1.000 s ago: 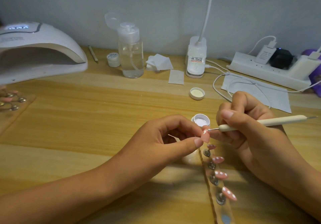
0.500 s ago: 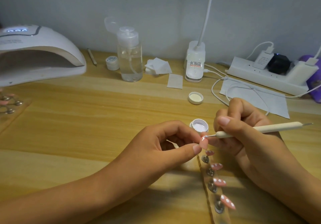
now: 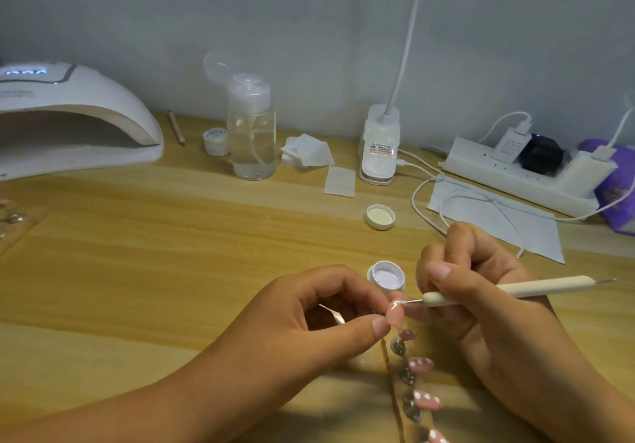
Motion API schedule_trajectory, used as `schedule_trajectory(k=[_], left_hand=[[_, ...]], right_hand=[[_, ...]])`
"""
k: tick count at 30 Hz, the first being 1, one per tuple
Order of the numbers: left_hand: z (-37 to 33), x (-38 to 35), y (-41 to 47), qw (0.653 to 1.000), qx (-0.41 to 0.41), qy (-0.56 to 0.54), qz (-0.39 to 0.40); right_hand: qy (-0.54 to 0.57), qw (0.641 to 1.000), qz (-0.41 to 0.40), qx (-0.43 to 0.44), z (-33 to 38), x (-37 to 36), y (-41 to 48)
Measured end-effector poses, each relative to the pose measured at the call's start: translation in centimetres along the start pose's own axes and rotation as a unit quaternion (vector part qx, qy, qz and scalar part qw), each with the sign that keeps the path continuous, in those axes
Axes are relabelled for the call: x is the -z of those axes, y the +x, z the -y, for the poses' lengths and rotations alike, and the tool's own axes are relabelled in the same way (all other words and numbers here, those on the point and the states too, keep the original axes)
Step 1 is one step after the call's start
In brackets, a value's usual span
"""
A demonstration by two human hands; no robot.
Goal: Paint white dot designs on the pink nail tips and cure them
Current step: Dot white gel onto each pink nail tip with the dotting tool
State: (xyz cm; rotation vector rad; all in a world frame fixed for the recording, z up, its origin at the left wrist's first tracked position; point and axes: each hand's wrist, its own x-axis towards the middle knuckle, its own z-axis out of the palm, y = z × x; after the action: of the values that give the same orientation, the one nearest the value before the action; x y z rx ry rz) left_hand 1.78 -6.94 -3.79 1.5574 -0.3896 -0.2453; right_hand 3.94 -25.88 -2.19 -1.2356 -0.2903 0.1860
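Worktop: broad bare wood to the left of both hands, up to the curing lamp at the far left edge. To the right there is less room, with a paper sheet and a white cable just behind the right hand.

Left hand: thumb and forefinger pinch the pink nail tip, raised above the worktop at centre.

Right hand: fingers curled round the dotting tool, with its metal point touching the tip's upper edge.

Holder strip: runs from under the hands off the near edge and carries dotted tips.

Open gel pot: just behind the held tip, near the fingers.

Against 0.5 s ago: both grips and the tool contact are the same, and the whole scene sits lower in view.
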Motion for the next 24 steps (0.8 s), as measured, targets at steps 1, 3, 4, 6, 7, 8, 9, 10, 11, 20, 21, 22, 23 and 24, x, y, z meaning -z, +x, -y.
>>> schedule_trajectory(k=[1,3,4,6,7,8,9,10,11,20,21,22,23,24], left_hand=[[-0.01,-0.01,-0.02,1.000,0.002,-0.002,0.000],[-0.03,0.08,0.11,1.000,0.004,-0.009,0.002],[-0.03,0.04,0.09,1.000,0.006,-0.011,0.003],[-0.04,0.05,0.02,1.000,0.008,-0.013,0.002],[-0.02,0.08,-0.03,1.000,0.008,-0.013,0.002],[-0.01,0.08,-0.03,1.000,0.008,-0.012,0.003],[-0.05,0.09,0.00,1.000,0.009,-0.011,0.003],[-0.09,0.09,0.03,1.000,0.010,-0.012,0.003],[-0.14,0.08,0.03,1.000,0.009,-0.015,0.004],[-0.06,0.13,0.00,1.000,0.010,-0.020,-0.001],[-0.06,0.13,-0.01,1.000,0.010,-0.013,-0.003],[-0.07,0.13,-0.01,1.000,0.009,-0.007,-0.004],[-0.11,0.14,-0.02,1.000,0.006,-0.003,-0.003],[-0.13,0.12,0.00,1.000,0.002,0.000,-0.001]], right_hand=[[0.001,1.000,0.001,-0.002,-0.05,0.02,0.00],[0.005,1.000,0.006,-0.006,-0.09,0.19,0.19],[0.009,1.000,0.009,-0.011,-0.02,0.14,0.16],[0.015,1.000,0.015,-0.017,0.02,0.08,0.05],[0.017,1.000,0.014,-0.017,0.01,0.07,0.02],[0.021,1.000,0.011,-0.017,0.01,0.06,0.03],[0.025,1.000,0.009,-0.017,0.03,0.04,0.07],[0.026,0.999,0.006,-0.019,0.06,0.00,0.09],[0.024,1.000,0.004,-0.019,0.06,0.02,0.08],[0.047,0.999,0.001,-0.021,0.36,-0.15,0.14],[0.047,0.999,-0.001,-0.020,0.37,-0.20,0.10],[0.049,0.999,-0.004,-0.018,0.40,-0.25,0.07],[0.051,0.999,-0.005,-0.018,0.43,-0.31,0.05],[0.051,0.999,-0.005,-0.020,0.46,-0.36,0.04]])
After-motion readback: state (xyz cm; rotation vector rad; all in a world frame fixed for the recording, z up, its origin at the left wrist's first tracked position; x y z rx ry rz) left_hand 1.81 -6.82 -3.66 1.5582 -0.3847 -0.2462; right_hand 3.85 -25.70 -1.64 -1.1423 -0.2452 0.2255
